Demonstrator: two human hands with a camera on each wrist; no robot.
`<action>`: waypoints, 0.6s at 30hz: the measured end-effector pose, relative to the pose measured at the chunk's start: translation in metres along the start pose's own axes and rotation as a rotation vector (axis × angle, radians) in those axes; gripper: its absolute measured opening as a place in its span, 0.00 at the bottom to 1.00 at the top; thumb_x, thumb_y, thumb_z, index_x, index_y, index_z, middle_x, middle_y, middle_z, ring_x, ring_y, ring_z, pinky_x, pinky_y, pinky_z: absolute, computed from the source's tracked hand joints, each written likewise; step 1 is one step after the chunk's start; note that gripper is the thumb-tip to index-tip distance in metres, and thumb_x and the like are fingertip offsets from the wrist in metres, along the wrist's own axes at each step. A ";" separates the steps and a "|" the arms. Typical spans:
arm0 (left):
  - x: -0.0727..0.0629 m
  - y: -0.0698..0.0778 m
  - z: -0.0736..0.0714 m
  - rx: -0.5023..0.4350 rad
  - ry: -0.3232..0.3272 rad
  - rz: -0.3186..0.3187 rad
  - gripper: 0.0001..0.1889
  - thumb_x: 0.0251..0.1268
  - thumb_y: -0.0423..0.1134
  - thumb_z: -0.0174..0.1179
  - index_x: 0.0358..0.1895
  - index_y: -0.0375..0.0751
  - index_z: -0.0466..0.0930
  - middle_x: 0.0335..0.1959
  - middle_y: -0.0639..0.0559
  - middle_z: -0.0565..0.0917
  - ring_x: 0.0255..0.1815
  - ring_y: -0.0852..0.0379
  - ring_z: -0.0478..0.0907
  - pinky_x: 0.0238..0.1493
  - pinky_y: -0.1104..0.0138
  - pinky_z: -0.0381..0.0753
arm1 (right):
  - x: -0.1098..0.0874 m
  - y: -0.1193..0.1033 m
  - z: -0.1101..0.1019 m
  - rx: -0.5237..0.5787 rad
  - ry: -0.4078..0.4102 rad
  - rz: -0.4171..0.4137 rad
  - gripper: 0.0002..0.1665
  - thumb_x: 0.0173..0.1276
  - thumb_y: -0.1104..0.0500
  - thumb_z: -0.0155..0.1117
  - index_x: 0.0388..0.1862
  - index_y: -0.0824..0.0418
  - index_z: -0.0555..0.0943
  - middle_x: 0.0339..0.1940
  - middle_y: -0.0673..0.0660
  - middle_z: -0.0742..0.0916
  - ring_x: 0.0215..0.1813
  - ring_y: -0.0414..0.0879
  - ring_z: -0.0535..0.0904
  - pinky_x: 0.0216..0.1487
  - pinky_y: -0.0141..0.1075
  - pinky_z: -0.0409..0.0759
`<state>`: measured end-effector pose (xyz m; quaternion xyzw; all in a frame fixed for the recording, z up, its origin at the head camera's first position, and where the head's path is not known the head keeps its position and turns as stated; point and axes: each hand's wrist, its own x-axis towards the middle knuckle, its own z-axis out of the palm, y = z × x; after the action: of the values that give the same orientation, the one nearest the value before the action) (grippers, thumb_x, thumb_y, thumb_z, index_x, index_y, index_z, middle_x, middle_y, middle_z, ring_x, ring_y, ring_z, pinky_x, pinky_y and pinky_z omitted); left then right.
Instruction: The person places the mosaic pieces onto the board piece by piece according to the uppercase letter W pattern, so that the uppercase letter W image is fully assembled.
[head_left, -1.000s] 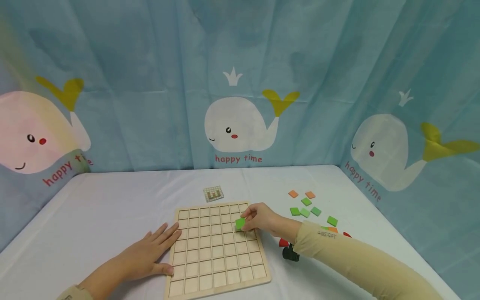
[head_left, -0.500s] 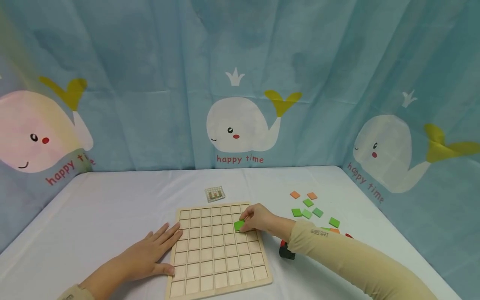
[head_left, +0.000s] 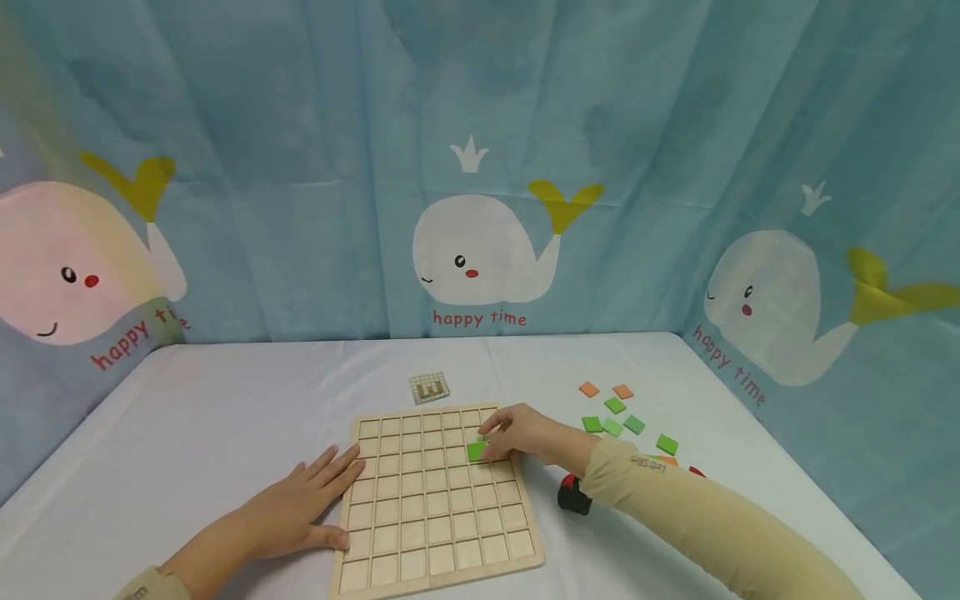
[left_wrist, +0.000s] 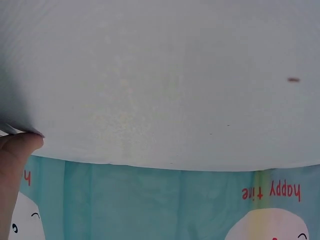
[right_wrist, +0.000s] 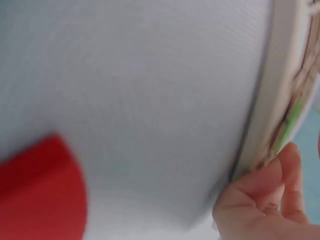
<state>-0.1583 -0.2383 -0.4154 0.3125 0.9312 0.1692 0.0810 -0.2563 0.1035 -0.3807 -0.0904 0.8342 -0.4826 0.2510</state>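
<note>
Flat at a cell of the square wooden board, close to its far right corner: a bright green tile, impossible to tell whether fully seated. Curled about it, the right hand, thumb against the tile's right edge, forefinger bent over toward the far side; between those fingertips a further sliver of green, too small to make out. In the right wrist view, thumb and forefinger low over the rim, just beside the green.

Beneath, the pale board, ruled into rows of shallow square cells. Along its left rim, the left hand, spread wide, palm down, fingertips resting on the edge, thumb touching lower down, holding nothing.

Just beyond the far edge, a small card with a printed grid and a brownish pattern. To the right, well apart from the board, a loose scatter: two orange tiles, several more in different greens, and others partly hidden by the beige sleeve. Between board and sleeve, a black and red object, partly covered.

Under everything, a white-covered worktop. Behind, a blue curtain with whales, crowns and red "happy time" lettering.
</note>
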 end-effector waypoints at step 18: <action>0.002 -0.005 0.004 -0.021 -0.001 -0.001 0.50 0.60 0.64 0.58 0.76 0.34 0.53 0.78 0.39 0.49 0.72 0.25 0.45 0.59 0.29 0.54 | -0.047 -0.001 -0.076 0.041 0.170 0.004 0.20 0.64 0.64 0.68 0.55 0.65 0.79 0.41 0.56 0.84 0.43 0.50 0.78 0.49 0.47 0.78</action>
<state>-0.1617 -0.2402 -0.4211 0.3114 0.9294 0.1788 0.0849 -0.2544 0.1794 -0.3325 -0.0425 0.8427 -0.5049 0.1821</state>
